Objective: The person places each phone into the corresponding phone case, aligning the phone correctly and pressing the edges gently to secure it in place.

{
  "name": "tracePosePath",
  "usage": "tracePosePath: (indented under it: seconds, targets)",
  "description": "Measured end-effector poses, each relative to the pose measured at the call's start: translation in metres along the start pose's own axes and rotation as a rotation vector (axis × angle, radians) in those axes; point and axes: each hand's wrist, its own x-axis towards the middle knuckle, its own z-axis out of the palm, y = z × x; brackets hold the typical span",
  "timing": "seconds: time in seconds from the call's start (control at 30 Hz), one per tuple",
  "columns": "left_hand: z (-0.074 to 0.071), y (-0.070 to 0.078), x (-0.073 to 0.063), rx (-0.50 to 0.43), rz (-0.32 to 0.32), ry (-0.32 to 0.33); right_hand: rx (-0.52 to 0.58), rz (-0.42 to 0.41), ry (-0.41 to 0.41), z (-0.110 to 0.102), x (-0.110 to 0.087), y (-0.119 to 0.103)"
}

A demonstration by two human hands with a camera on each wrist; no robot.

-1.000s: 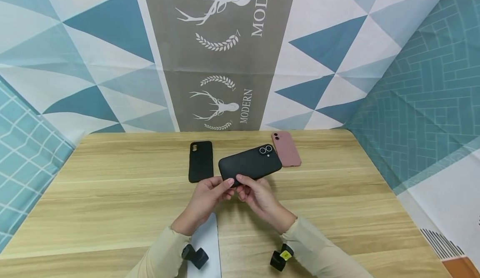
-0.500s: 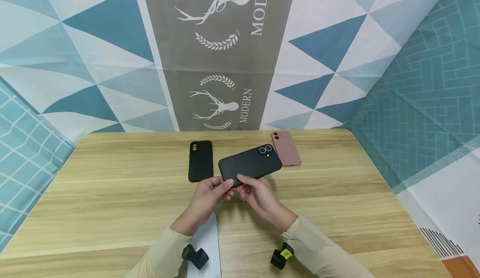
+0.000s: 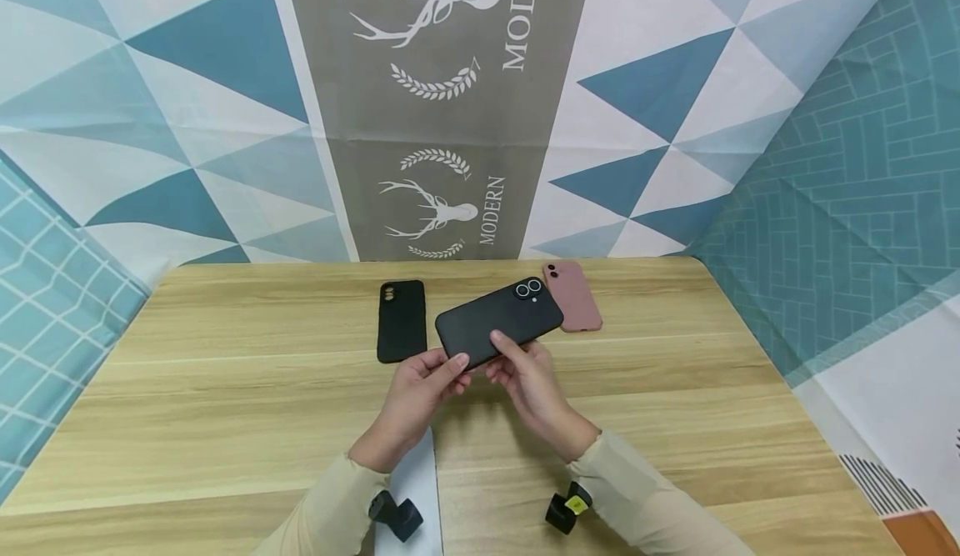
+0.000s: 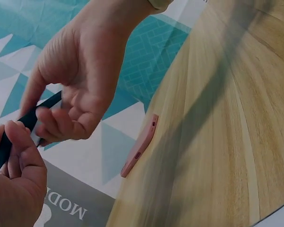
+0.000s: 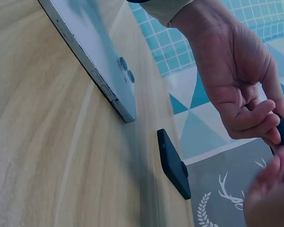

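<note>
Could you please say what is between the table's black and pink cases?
In the head view, the held phone appears between the black case and the pink case.

"MODERN" (image 3: 492, 211) on grey backdrop panel (image 3: 442, 122)

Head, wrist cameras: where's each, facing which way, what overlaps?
Head: on the head, facing forward, down; left hand, right hand, beige fabric sleeves, black rectangular twin-lens phone.
Left wrist: on that wrist, facing forward-right; both hands, pink rectangular phone or case.
Right wrist: on that wrist, facing forward-left; both hands, pale rectangular phone.
Shared by wrist views: the held black phone.
</note>
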Motion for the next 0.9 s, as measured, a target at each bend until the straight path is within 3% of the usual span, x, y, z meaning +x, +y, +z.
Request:
tracePosePath:
  seconds: [0.13, 0.33, 0.63, 0.9]
  targets:
    - [0.0019, -0.0008, 0.0002, -0.024, -0.012, 0.043, 0.063, -0.089, 0.140, -0.0004, 0.0003, -0.0006]
    - [0.0028, -0.0034, 0.0011, -0.039, -0.014, 0.077, 0.078, -0.136, 0.127, -0.0007, -0.0012, -0.0020]
    - [0.0037, -0.0029, 0.0019, 0.007, -0.031, 0.055, 0.113, -0.062, 0.120, -0.0030, -0.0015, -0.0023]
    - [-0.0035, 0.0005, 0.0019, 0.085, -0.090, -0.036, 0.096, -0.015, 0.138, -0.0062, -0.0016, -0.0029]
